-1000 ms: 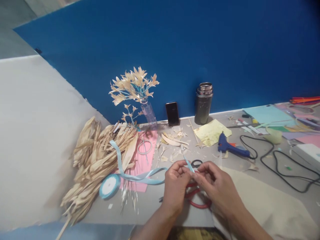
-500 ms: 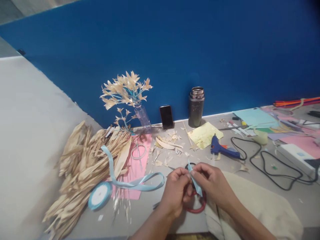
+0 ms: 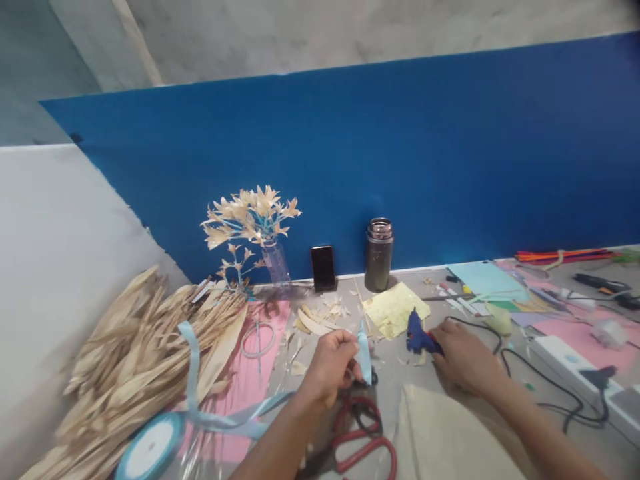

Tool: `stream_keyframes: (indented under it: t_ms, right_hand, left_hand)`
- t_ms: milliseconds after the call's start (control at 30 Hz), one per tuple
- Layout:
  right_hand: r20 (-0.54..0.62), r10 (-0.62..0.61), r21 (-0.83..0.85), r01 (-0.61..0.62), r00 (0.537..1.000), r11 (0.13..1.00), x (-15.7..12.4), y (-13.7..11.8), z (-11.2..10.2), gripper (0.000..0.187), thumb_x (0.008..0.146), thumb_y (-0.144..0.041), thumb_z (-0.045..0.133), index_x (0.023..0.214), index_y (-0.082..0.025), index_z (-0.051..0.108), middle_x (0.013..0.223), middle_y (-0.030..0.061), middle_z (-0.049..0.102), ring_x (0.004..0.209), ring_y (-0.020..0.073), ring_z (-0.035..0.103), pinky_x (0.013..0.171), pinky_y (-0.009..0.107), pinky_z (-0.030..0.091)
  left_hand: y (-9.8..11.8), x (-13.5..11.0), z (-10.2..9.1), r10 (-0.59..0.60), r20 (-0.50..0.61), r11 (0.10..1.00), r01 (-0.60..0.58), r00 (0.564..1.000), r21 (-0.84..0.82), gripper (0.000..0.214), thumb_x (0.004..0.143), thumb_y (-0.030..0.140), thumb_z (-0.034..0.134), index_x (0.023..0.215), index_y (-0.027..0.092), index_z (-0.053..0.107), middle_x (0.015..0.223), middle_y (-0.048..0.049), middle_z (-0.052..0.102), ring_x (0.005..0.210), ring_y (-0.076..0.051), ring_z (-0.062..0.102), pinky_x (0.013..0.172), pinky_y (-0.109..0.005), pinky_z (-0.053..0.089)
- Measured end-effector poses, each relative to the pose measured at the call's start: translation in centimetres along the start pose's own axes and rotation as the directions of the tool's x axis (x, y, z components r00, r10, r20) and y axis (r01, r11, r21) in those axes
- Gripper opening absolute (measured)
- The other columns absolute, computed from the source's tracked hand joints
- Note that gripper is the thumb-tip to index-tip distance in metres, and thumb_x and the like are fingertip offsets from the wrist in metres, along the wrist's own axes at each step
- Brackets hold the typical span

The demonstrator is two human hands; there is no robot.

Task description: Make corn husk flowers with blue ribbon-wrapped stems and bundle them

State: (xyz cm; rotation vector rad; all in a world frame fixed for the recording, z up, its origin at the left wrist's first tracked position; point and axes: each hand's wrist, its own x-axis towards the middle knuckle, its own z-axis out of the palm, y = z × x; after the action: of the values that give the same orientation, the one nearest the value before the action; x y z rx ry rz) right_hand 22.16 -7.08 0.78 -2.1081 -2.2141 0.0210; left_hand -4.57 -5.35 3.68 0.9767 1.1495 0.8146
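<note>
My left hand (image 3: 331, 365) pinches pale-blue satin ribbon (image 3: 365, 360) left of the blue plastic glue gun (image 3: 415, 333), whose thin black cord (image 3: 480, 325) could snag if my right hand (image 3: 465, 359), finger closure unclear, tugs.

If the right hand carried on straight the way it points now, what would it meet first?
Most likely the blue glue gun, lying right at the fingers of the right hand. Whether they already touch it is hard to tell from this one view.

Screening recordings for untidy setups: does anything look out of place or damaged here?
Mildly untidy: pale scraps lie strewn over the middle of the table, the yellow paper looks creased, and the bottle stands uncapped. Nothing looks clearly broken.
</note>
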Motion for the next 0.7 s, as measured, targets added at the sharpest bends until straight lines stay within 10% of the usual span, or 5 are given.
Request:
stream_keyframes:
  t_ms: [167,333,567,700]
  right_hand:
    - [-0.046,0.067,0.009,-0.067,0.997,0.998,0.2,-0.3,0.9,0.029,0.082,-0.026,0.059,0.105,-0.013,0.070,0.100,0.0167,0.066,0.098,0.0331,0.058,0.081,0.038,0.041]
    - [-0.083,0.086,0.044,-0.083,0.993,0.996,0.3,-0.1,1.6,0.023,0.082,-0.027,0.063,0.100,-0.017,0.073,0.100,0.0150,0.066,0.096,0.0321,0.058,0.080,0.037,0.042]
    - [-0.234,0.150,0.255,-0.088,0.961,0.963,0.0,3.6,2.7,0.028,0.081,-0.027,0.057,0.105,-0.018,0.066,0.109,0.0137,0.067,0.102,0.0318,0.060,0.089,0.042,0.044]
    - [-0.237,0.264,0.609,-0.069,0.935,0.790,-0.5,5.8,2.4,0.038,0.088,-0.042,0.048,0.115,-0.019,0.063,0.112,0.0130,0.071,0.105,0.0311,0.064,0.090,0.041,0.049]
  left_hand:
    - [2.6,7.6,1.7,-0.053,0.014,0.994,0.051,0.999,0.102,0.015,0.080,0.021,0.068,0.079,0.016,0.054,0.055,0.0046,0.054,0.047,-0.009,0.059,0.037,-0.014,0.017]
    - [2.7,13.2,2.9,-0.188,0.030,0.967,0.180,0.982,0.181,0.025,0.093,0.032,0.060,0.110,0.013,0.061,0.099,-0.0058,0.066,0.079,-0.015,0.065,0.067,-0.030,0.056]
    - [1.5,14.0,2.8,-0.208,0.020,0.957,0.199,0.978,0.212,0.032,0.094,0.034,0.060,0.120,0.015,0.059,0.116,-0.0092,0.063,0.096,-0.021,0.065,0.081,-0.040,0.057]
    - [1.8,13.6,2.7,-0.152,0.011,0.971,0.147,0.988,0.191,0.025,0.094,0.033,0.059,0.109,0.013,0.062,0.097,-0.0050,0.066,0.076,-0.014,0.064,0.065,-0.029,0.056]
